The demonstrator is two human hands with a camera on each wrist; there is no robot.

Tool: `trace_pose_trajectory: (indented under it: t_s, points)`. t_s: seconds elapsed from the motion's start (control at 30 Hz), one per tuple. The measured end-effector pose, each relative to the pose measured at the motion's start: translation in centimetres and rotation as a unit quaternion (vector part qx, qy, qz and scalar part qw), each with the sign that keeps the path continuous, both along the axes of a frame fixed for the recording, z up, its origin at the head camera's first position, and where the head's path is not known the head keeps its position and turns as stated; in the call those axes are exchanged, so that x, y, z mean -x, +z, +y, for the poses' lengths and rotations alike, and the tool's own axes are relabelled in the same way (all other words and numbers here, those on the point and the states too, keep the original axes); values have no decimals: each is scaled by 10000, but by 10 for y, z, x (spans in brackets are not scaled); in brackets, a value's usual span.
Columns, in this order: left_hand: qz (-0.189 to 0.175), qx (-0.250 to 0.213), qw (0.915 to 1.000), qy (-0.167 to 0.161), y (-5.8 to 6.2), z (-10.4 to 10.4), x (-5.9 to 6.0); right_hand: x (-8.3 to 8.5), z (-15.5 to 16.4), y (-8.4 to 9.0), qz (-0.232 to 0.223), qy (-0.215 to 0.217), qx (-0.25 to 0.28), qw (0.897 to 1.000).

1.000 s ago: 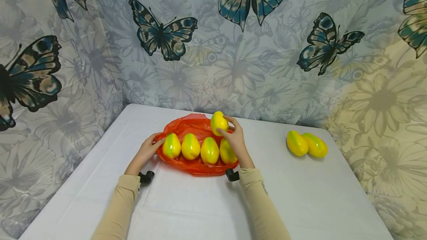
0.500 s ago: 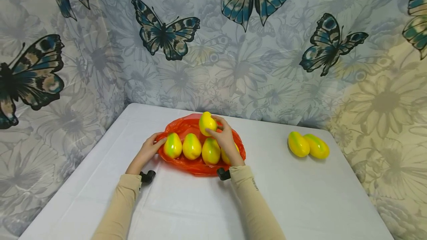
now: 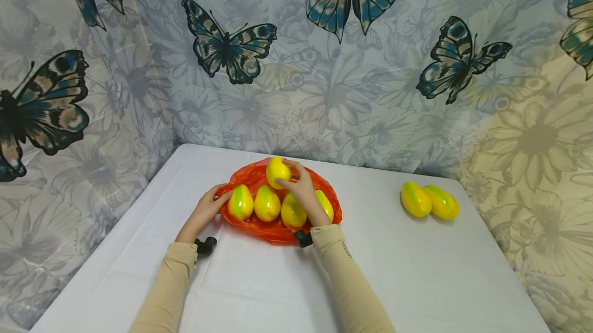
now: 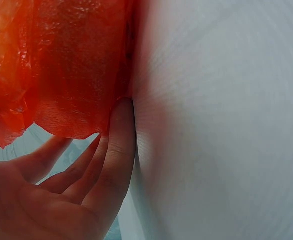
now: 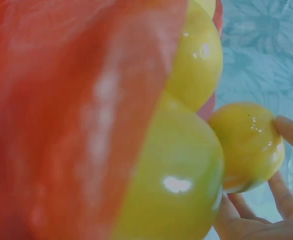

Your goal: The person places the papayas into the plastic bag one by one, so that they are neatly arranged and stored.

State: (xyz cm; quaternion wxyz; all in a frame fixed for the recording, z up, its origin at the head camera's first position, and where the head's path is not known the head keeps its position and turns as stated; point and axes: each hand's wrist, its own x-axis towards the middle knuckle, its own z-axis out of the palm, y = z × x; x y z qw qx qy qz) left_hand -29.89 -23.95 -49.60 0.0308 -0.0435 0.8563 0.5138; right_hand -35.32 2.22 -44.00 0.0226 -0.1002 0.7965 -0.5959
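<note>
A red plastic bag [image 3: 259, 231] lies spread with its mouth up on the white table, a row of yellow-green mangoes [image 3: 267, 204] inside it. At its left edge my left hand [image 3: 204, 210] holds the plastic; in the left wrist view the fingers [image 4: 117, 150] run along the bag's side, low by the tablecloth, their tips partly hidden. My right hand [image 3: 303, 189] grips another mango [image 3: 277, 172] between thumb and fingers, above the back of the bag. The right wrist view has this mango [image 5: 249, 145] beyond the mangoes in the bag. My right hand and wrist partly cover the row.
Two more mangoes [image 3: 415, 199] lie side by side at the right of the white table [image 3: 417, 271]. Behind the table hangs a butterfly-patterned cloth [image 3: 352, 96]. Each wrist carries a small black camera mount [image 3: 206, 245].
My right hand has carried the mango leftward across the back of the bag. The rightmost mango in the row shows again beside my wrist. The left hand stays at the bag's edge.
</note>
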Motion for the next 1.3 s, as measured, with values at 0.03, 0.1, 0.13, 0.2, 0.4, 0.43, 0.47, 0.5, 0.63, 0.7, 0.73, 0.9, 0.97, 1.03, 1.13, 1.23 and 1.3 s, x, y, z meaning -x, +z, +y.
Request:
trace_pose_trajectory:
  t_s: [0.03, 0.1, 0.13, 0.2, 0.4, 0.43, 0.47, 0.5, 0.63, 0.7, 0.73, 0.9, 0.97, 1.03, 1.13, 1.23, 1.3]
  points:
    - [-6, -1, 10000, 5, 0, 0, 0, 0, -1, 0, 1, 10, -16, 10000]
    - [-9, -6, 10000, 8, 0, 0, -1, 0, -3, -1, -17, 40, -25, 10000]
    - [-6, -11, 10000, 8, 0, 0, -1, 0, -5, -1, -29, 50, -40, 10000]
    - [-4, 9, 10000, 12, 0, 1, -1, 0, -8, -2, -29, 85, -47, 9999]
    - [31, 87, 10000, -20, 1, 1, -1, 0, -15, -3, -12, 194, 196, 9996]
    - [34, 95, 9999, -19, 1, 2, -1, 0, -17, -2, 3, 231, 250, 9994]
    - [40, 91, 9999, -21, 1, 2, -1, 0, -18, -2, 6, 275, 268, 9993]
    - [50, 92, 9999, -19, 1, 2, -1, -1, -19, -1, 12, 313, 263, 9992]
    - [76, 78, 9999, -22, 1, 2, -2, -2, -23, 0, -41, 475, 175, 9987]
    - [96, 83, 9999, -34, 1, 2, -2, -3, -23, -1, -55, 553, 98, 9984]
    - [98, 75, 9999, -41, 1, 2, -3, -3, -23, -1, -55, 598, 62, 9982]
    - [114, 79, 9999, -44, 2, 2, -3, -7, -24, -2, -147, 764, -242, 9967]
    - [112, 98, 9999, -48, 2, 2, -3, -8, -24, -2, -188, 780, -302, 9963]
    - [105, 113, 9999, -43, 2, 2, -3, -9, -24, -2, -210, 779, -275, 9964]
    - [86, 97, 9999, -47, 2, 2, -3, -10, -23, -3, -282, 787, -200, 9963]
    - [86, 71, 9999, -71, 2, 2, -3, -9, -22, -5, -347, 764, -144, 9964]
    - [87, 68, 9999, -67, 3, 1, -3, -9, -21, -6, -336, 741, -133, 9966]
